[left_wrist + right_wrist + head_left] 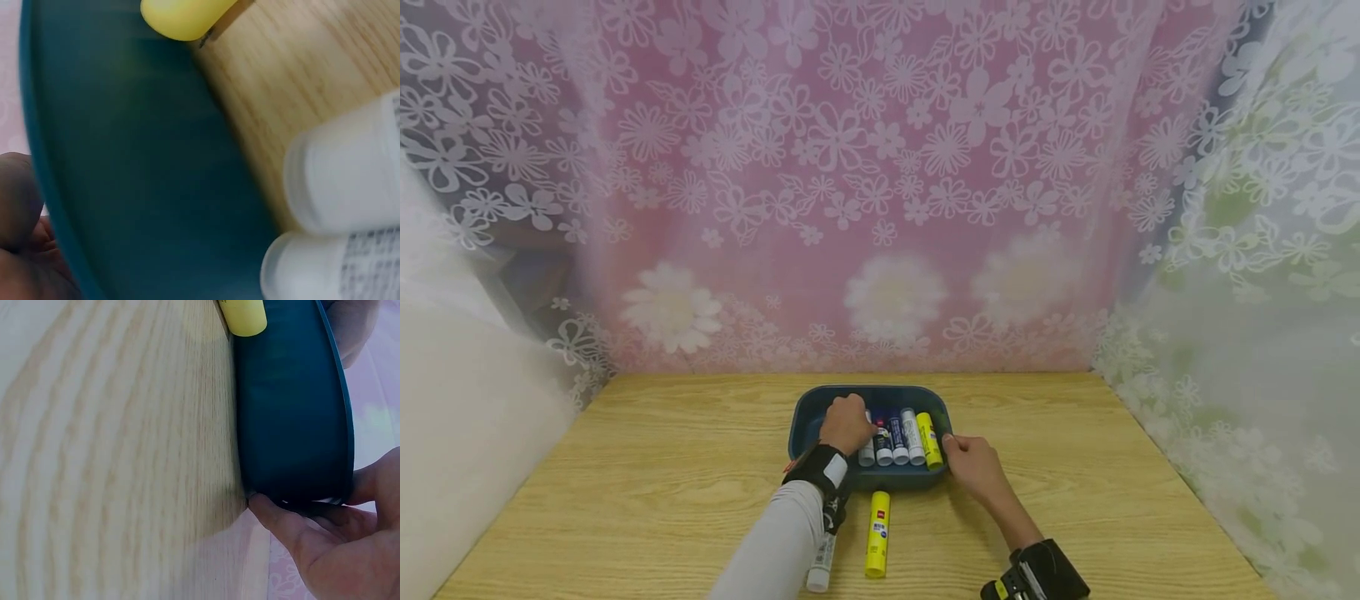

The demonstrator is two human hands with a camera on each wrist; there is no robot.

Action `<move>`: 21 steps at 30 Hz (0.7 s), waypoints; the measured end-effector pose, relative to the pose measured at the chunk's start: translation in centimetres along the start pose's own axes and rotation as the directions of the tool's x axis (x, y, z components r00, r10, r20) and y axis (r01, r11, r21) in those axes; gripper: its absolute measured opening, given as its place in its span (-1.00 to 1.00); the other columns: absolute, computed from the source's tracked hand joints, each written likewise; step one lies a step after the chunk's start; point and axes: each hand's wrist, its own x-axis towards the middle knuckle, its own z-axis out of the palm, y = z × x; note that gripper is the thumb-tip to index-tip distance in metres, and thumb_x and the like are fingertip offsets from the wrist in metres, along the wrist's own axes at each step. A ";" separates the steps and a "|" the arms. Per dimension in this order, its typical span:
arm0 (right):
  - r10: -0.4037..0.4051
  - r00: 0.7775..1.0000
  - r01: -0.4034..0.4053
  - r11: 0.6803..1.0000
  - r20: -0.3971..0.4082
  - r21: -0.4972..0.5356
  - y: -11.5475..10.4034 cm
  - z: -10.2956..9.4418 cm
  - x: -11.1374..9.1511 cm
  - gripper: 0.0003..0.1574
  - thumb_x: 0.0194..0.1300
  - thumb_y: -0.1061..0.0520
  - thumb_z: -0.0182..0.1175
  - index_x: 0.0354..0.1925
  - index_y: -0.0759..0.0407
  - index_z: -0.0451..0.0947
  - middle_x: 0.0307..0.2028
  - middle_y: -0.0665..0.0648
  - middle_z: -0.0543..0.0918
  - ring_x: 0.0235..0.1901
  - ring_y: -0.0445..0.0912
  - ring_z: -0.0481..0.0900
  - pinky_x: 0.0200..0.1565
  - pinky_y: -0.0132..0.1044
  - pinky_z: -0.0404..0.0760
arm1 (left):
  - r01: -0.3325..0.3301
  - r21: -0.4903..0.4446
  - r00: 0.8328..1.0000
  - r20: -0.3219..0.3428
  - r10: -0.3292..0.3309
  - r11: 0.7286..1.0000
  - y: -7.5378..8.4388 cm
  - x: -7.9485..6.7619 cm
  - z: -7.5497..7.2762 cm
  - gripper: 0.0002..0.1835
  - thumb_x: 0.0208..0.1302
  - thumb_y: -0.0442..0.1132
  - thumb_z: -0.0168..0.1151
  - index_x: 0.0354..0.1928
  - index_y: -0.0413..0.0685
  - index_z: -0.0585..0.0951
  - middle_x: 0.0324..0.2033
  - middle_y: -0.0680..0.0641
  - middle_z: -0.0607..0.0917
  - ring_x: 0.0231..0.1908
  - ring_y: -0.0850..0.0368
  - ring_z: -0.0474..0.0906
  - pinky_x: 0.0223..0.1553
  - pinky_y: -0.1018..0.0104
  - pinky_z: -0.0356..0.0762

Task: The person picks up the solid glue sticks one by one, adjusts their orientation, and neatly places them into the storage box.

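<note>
Tray [898, 481] opens upward, long axis running left to right

Left hand [847, 423], over the left part of the blue bin [895, 482], masks what's under it, so can't tell what its fingers hold; left wrist view only gets an edge-cropped slice beyond the bin's rim. In front of the bin, black wrist gear [833, 512] covers the far end of a white tube [822, 571], and fine print on the yellow tube [877, 537] is too small to read. Right hand [353, 547], at the bin's right end, runs off right wrist view's edge, fingertips partly hidden.
</note>
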 end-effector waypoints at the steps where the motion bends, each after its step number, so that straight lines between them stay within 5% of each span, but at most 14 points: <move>1: 0.000 1.000 0.000 1.000 0.002 0.000 0.0 0.0 0.0 -0.48 0.59 -0.01 -0.08 -0.05 0.36 0.65 -0.57 0.04 0.34 -0.50 -0.12 0.31 -0.44 -0.31 0.26 | -0.004 -0.006 1.000 0.012 0.004 1.000 0.0 0.0 -0.2 -0.79 0.14 -0.32 0.46 -0.28 -0.34 0.67 -0.38 -0.26 0.71 -0.35 -0.13 0.67 -0.35 0.03 0.67; 5: 0.006 1.000 -0.006 1.000 0.011 0.000 0.0 -0.1 0.0 -0.49 0.59 -0.02 -0.09 -0.07 0.33 0.65 -0.58 0.03 0.33 -0.51 -0.12 0.31 -0.43 -0.30 0.27 | -0.031 -0.017 0.998 0.050 0.032 0.999 -0.4 -0.3 -1.4 -0.83 0.22 -0.33 0.37 -0.43 -0.26 0.58 -0.55 -0.13 0.56 -0.52 0.00 0.51 -0.55 0.19 0.42; 8: 0.017 1.000 -0.017 1.000 0.012 0.010 -0.1 0.0 0.0 -0.52 0.59 -0.01 -0.09 -0.13 0.30 0.63 -0.61 0.02 0.31 -0.56 -0.13 0.27 -0.45 -0.31 0.26 | -0.074 -0.011 0.995 0.060 0.075 0.997 -0.9 -0.5 -2.5 -0.65 0.28 -0.32 0.32 -0.61 -0.13 0.41 -0.69 -0.01 0.31 -0.67 0.10 0.30 -0.63 0.29 0.19; 13: 0.021 1.000 -0.022 1.000 0.016 0.002 -0.2 -0.1 -0.1 -0.46 0.60 -0.02 -0.11 0.05 0.35 0.63 -0.58 0.03 0.32 -0.54 -0.13 0.28 -0.45 -0.32 0.26 | -0.157 -0.006 0.985 0.069 0.157 0.988 -1.6 -1.3 -4.7 -0.42 0.34 -0.32 0.31 -0.79 0.03 0.23 -0.81 0.11 0.10 -0.79 0.21 0.05 -0.66 0.37 0.02; 17: 0.027 1.000 -0.027 1.000 0.016 -0.002 -0.2 -0.1 -0.1 -0.46 0.60 -0.01 -0.11 0.06 0.36 0.63 -0.59 0.03 0.32 -0.56 -0.13 0.27 -0.46 -0.32 0.26 | -0.190 -0.022 0.978 0.081 0.191 0.981 -1.7 -2.2 -6.1 -0.50 0.33 -0.30 0.33 -0.77 -0.01 0.40 -0.82 0.12 0.17 -0.77 0.22 0.10 -0.63 0.39 0.06; 21: 0.022 1.000 -0.022 1.000 0.012 0.003 -0.2 0.0 0.0 -0.49 0.59 -0.02 -0.10 -0.12 0.32 0.64 -0.60 0.02 0.34 -0.56 -0.13 0.29 -0.46 -0.32 0.25 | -0.208 -0.005 0.974 0.089 0.207 0.978 -1.4 -3.0 -6.9 -0.78 0.31 -0.28 0.35 -0.51 -0.16 0.68 -0.67 0.03 0.53 -0.65 0.17 0.39 -0.53 0.33 0.37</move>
